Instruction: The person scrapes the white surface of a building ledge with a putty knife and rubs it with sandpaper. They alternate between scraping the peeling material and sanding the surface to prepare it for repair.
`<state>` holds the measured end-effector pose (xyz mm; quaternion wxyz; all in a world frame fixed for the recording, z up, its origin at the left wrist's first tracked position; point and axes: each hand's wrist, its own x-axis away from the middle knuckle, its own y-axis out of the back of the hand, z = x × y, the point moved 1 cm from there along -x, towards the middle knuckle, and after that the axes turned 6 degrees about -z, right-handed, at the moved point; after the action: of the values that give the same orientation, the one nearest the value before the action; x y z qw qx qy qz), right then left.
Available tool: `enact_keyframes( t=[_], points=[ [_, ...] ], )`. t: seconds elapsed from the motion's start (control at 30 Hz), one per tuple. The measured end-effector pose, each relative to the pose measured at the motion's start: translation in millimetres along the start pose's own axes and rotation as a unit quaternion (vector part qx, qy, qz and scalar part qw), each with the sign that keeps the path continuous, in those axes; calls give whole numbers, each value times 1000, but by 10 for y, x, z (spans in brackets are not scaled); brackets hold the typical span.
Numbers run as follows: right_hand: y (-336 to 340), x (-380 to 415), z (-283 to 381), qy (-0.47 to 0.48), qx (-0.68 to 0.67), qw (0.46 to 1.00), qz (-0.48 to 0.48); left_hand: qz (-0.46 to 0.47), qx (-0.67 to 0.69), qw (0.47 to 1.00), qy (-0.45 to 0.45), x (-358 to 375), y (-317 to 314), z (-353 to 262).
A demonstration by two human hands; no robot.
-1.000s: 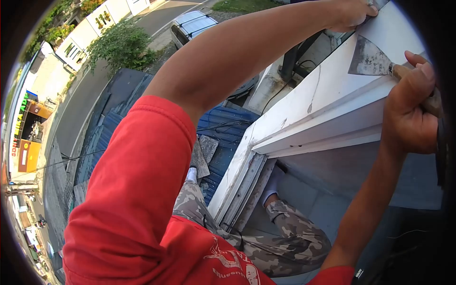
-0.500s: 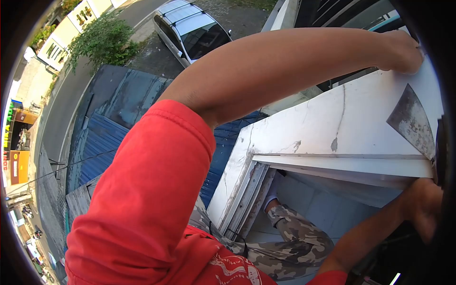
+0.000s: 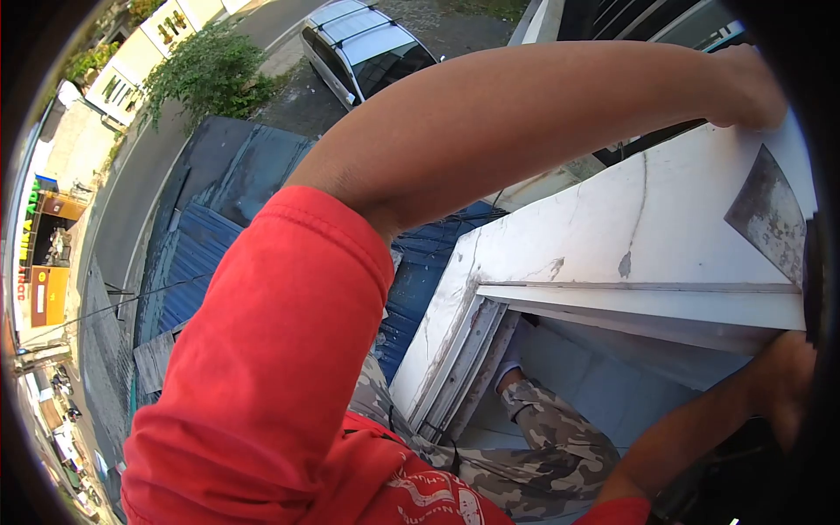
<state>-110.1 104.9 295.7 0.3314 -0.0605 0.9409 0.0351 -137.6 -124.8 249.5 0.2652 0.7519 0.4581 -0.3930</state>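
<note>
My left hand (image 3: 751, 92) is at the far right end of my outstretched arm, against the upper edge of a white painted wall (image 3: 595, 227). Its fingers are hidden by the bent wrist and the dark border of the view. Just below it, against the white surface, shows a grey, wedge-shaped flat piece (image 3: 770, 214) with a blotchy face. Lower right, my right hand (image 3: 792, 376) is beside the wall's lower edge, near a dark object (image 3: 814, 271) cut off by the border. Shadow and the border hide its fingers, so what it holds cannot be made out.
Cracks and chips mark the white wall. A worn window frame or track (image 3: 464, 367) runs beside my camouflage-trousered leg (image 3: 551, 437). Blue metal roofing (image 3: 206, 254) lies far below on the left, with a silver car (image 3: 367, 44), a tree (image 3: 206, 70) and a road (image 3: 131, 201).
The view has shifted slightly, so the wall, car and roof appear a little farther right. Both hands stay at nearly the same places on the wall.
</note>
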Motion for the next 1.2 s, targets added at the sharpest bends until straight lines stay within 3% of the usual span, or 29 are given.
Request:
enact_keyframes(
  t=[0.33,0.47,0.73,0.8,0.87,0.9,1.2],
  points=[
    [-72,44,-12,41,-81,995,-29,-34,81,992,89,372,257,-283],
    [-231,103,-4,28,-160,980,-118,-48,101,988,108,553,343,-330],
    [-246,206,16,-24,-156,976,-147,-72,147,982,98,626,310,-490],
    [-252,233,20,-33,-159,974,-160,-63,200,971,111,654,266,-562],
    [-242,278,5,-44,-158,972,-170,16,346,926,151,540,312,-472],
    [-251,305,23,-53,-160,970,-174,39,370,898,234,404,282,-484],
    [-262,432,142,-92,-168,958,-212,32,358,914,187,732,285,-628]
  ],
)
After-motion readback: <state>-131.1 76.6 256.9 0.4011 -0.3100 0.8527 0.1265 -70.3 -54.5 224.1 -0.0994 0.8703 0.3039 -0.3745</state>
